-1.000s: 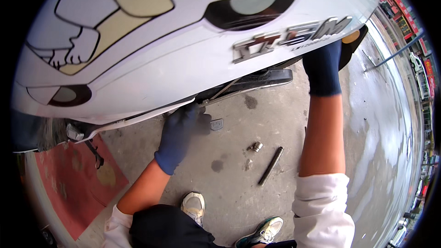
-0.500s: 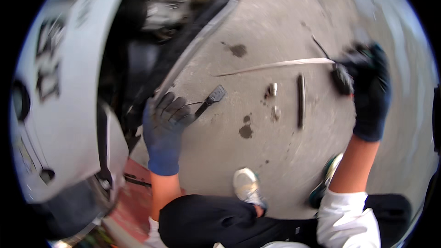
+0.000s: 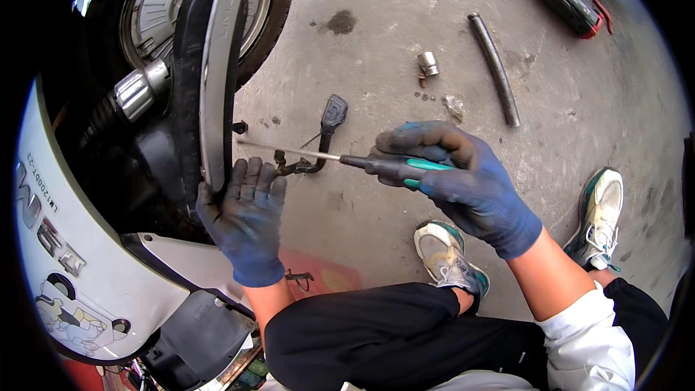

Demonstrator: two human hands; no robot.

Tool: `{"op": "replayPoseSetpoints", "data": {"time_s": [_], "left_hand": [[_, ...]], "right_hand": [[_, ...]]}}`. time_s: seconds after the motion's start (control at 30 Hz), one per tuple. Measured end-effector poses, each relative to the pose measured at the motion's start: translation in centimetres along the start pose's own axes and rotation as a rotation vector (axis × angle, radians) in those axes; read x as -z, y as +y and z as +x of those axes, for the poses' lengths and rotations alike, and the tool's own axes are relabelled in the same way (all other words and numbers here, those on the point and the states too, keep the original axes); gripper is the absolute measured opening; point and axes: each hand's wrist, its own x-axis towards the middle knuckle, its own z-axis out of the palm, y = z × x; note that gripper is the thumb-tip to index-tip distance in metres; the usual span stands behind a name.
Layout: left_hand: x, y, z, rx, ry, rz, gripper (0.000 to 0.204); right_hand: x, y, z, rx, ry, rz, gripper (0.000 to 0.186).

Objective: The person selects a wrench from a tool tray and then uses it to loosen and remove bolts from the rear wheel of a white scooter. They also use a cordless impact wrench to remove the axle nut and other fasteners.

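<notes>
In my right hand [image 3: 463, 181] is a screwdriver [image 3: 409, 168] with a black and green handle. Its thin metal shaft points left, and the tip stops just short of the scooter's long dark swingarm-like cover [image 3: 217, 87]. My left hand [image 3: 250, 221] rests at the lower end of this cover, fingers stretched upward and thumb to the left. Both hands wear dirty blue gloves. Behind the screwdriver shaft, a black bent foot lever [image 3: 333, 117] with a ribbed pad lies on the floor.
The white scooter body [image 3: 94, 246] and wheel [image 3: 195, 0] fill the left side. On the concrete lie a socket [image 3: 428, 64], a small clear plastic scrap [image 3: 454, 106], a metal tube [image 3: 494, 69] and a cordless power tool [image 3: 572, 0]. My shoes [image 3: 450, 259] are close below.
My right hand has swung from the far right, by the power tool, to the middle, bringing the screwdriver near the cover. My left hand stays by the cover's lower end; the view has shifted.
</notes>
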Motion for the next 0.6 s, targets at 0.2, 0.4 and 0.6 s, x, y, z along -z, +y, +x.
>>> {"op": "replayPoseSetpoints", "data": {"time_s": [0.2, 0.4, 0.6], "left_hand": [[-0.8, 0.1, 0.4, -0.011, -0.101, -0.073, 0.071], [-2.6, -0.6, 0.3, -0.108, 0.24, 0.155, 0.066], [1.2, 0.9, -0.2, 0.018, -0.022, 0.141, 0.067]], "right_hand": [[-0.3, 1.8, -0.1, -0.087, -0.03, 0.039, 0.063], [-0.1, 3.3, -1.0, -0.309, -0.121, -0.256, 0.047], [-0.8, 3.1, -1.1, -0.232, -0.052, -0.226, 0.051]]}}
